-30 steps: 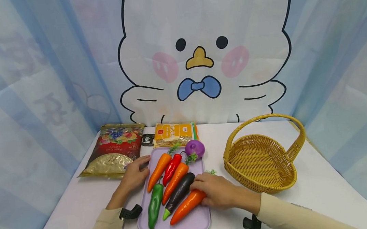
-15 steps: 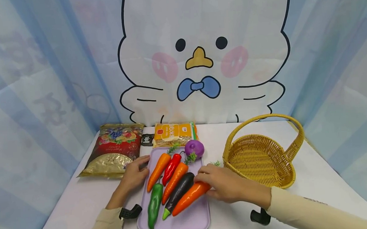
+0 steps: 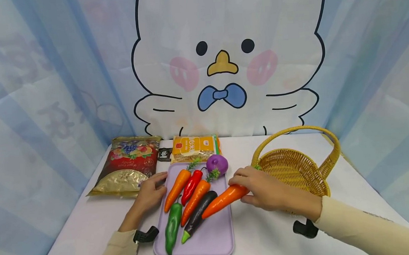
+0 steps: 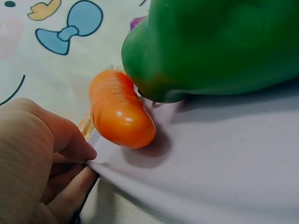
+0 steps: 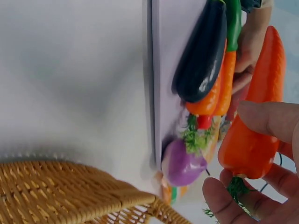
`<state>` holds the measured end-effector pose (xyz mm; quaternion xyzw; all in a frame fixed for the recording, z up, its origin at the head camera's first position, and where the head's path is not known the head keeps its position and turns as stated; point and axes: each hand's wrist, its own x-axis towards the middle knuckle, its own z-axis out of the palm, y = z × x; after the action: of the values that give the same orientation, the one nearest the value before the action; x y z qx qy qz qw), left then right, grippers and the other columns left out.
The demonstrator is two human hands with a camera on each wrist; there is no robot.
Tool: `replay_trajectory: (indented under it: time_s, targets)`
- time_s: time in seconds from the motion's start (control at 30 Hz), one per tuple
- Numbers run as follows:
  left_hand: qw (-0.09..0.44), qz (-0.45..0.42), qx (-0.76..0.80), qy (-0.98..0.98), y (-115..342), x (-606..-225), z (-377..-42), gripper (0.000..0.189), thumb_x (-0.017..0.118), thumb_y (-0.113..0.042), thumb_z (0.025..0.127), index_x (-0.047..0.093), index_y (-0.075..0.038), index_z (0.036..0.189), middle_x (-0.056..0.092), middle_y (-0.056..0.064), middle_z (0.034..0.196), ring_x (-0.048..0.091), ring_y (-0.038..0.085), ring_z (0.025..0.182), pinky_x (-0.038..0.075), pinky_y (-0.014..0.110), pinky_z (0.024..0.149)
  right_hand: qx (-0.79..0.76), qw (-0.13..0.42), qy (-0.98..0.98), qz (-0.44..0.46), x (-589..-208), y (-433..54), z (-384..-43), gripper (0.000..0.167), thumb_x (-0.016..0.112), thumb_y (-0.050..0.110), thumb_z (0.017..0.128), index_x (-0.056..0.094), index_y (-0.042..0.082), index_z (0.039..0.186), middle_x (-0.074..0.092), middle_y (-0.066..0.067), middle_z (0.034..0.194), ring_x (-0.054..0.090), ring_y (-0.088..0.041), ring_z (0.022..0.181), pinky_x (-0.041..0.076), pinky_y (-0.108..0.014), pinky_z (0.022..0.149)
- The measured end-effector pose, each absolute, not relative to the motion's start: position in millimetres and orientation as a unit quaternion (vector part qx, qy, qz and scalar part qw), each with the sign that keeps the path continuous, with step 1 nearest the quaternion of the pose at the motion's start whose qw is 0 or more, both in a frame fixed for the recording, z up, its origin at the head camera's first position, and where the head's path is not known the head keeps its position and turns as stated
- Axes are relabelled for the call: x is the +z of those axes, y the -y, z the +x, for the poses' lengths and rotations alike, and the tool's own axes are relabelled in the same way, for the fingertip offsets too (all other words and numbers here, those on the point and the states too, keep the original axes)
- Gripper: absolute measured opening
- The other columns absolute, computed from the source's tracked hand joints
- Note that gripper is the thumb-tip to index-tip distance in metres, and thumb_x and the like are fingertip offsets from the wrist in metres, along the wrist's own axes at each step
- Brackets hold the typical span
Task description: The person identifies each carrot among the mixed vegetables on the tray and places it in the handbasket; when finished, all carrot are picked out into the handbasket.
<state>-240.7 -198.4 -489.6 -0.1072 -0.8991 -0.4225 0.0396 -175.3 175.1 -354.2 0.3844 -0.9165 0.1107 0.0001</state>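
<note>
My right hand (image 3: 262,187) grips an orange carrot (image 3: 225,200) by its thick, leafy end, above the right edge of the lilac tray (image 3: 218,241). The carrot's tip overlaps the dark eggplant (image 3: 199,215) in the head view. On the tray's left rim, my left hand (image 3: 151,192) pinches the edge between thumb and fingers, as the left wrist view shows. Beside that hand lie a carrot (image 4: 121,112) and a green pepper (image 4: 210,51). A red chili pepper (image 3: 192,187) and another carrot (image 3: 195,202) share the tray, with a purple onion (image 3: 217,165) at its upper right corner.
A yellow wicker basket (image 3: 285,166) with a tall handle stands right of the tray, partly behind my right hand. At the back left are a candy bag (image 3: 129,165), an orange food packet (image 3: 193,147) and a small black packet (image 3: 164,154). A printed curtain closes the back.
My right hand has lifted the carrot from the tray and carried it up and right toward the basket. The left hand has stayed at the tray's edge.
</note>
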Motion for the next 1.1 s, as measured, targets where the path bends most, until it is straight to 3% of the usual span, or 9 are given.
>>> replay_trajectory:
  time_s: [0.83, 1.1]
  targets:
    - [0.039, -0.100, -0.423, 0.900, 197.8, -489.6, -239.7, 0.050, 0.061, -0.001, 0.085, 0.063, 0.004, 0.134, 0.060, 0.018, 0.141, 0.053, 0.038, 0.134, 0.041, 0.054, 0.112, 0.104, 0.047, 0.944, 0.310, -345.3, -236.0, -182.8, 0.044, 0.086, 0.012, 0.078, 0.071, 0.018, 0.119, 0.064, 0.005, 0.116, 0.059, -0.018, 0.105, 0.058, -0.040, 0.087]
    - [0.042, -0.099, -0.423, 0.900, 197.4, -489.4, -238.9, 0.050, 0.061, -0.001, 0.084, 0.063, 0.004, 0.134, 0.060, 0.018, 0.141, 0.053, 0.038, 0.134, 0.041, 0.054, 0.112, 0.110, 0.058, 0.947, 0.297, -342.9, -251.1, -190.3, 0.046, 0.086, 0.001, 0.073, 0.071, 0.015, 0.115, 0.066, 0.000, 0.117, 0.060, -0.026, 0.108, 0.055, -0.051, 0.092]
